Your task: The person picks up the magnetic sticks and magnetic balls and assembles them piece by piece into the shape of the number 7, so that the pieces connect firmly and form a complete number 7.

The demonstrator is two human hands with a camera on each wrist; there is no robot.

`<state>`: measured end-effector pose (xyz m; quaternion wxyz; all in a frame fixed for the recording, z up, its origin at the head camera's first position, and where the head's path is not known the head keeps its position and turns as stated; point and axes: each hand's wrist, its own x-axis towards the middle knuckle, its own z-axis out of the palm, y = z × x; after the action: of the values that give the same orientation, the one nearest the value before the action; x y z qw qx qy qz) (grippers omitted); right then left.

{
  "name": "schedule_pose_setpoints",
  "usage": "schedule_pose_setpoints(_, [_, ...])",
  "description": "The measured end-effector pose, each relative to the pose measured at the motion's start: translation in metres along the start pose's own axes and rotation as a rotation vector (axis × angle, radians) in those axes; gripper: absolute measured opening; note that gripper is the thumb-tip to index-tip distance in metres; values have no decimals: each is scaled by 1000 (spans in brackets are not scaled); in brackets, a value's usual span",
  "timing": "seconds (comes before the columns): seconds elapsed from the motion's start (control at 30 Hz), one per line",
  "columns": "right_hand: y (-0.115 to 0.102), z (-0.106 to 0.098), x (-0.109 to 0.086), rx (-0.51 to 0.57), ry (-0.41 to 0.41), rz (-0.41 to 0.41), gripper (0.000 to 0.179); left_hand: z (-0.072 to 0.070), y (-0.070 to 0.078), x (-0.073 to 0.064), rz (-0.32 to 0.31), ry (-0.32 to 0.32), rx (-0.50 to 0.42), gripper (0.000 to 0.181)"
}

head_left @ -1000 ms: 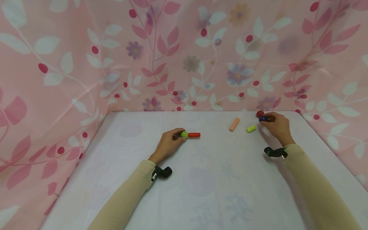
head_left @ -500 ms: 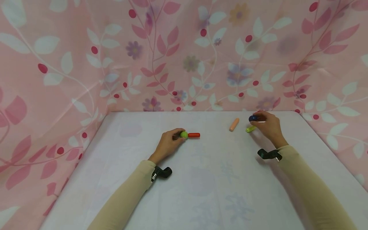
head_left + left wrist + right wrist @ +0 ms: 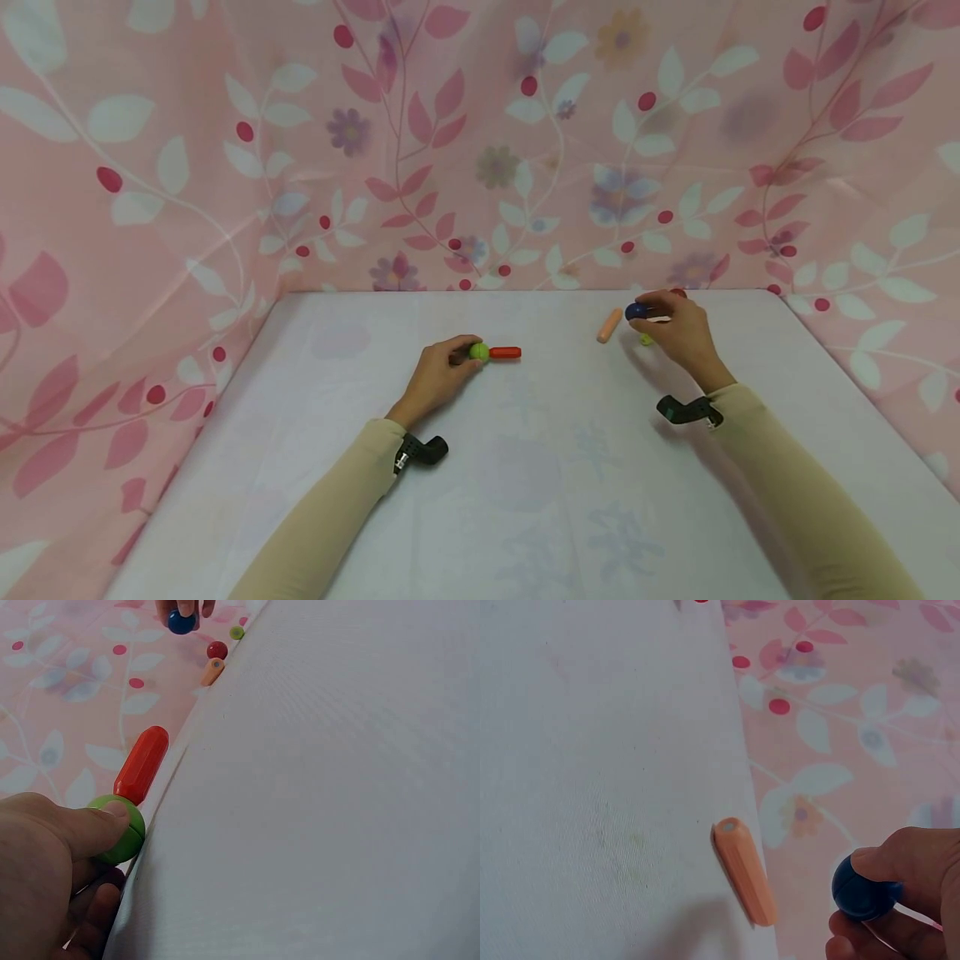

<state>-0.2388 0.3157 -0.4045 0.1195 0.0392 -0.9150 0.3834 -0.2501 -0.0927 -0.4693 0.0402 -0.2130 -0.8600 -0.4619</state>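
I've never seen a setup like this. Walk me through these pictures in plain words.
No machine is working here: it is a person's two bare hands. The wide picture comes from a camera on the head, looking forward and down. The two close ones come from a camera on each wrist, probably the black devices by the sleeves.

The left hand holds a green ball, with a red stick extending from it. The right hand pinches a blue ball.

On the white tabletop lie an orange stick, a short yellow-green piece and a red ball; the right hand partly hides the last two in the wide view.
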Motion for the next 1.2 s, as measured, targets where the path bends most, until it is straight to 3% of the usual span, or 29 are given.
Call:
schedule_pose_setpoints(0.3, [-11,16,-7,80,5,-63,34,0,0,0,2,-3,-9,37])
schedule_pose_setpoints(0.53, [-20,31,-5,113,-9,-79,38,-1,1,0,1,-11,-13,37])
schedule_pose_setpoints(1.2, [-46,68,-10,185,-113,-90,40,0,1,0,-5,-3,4,36])
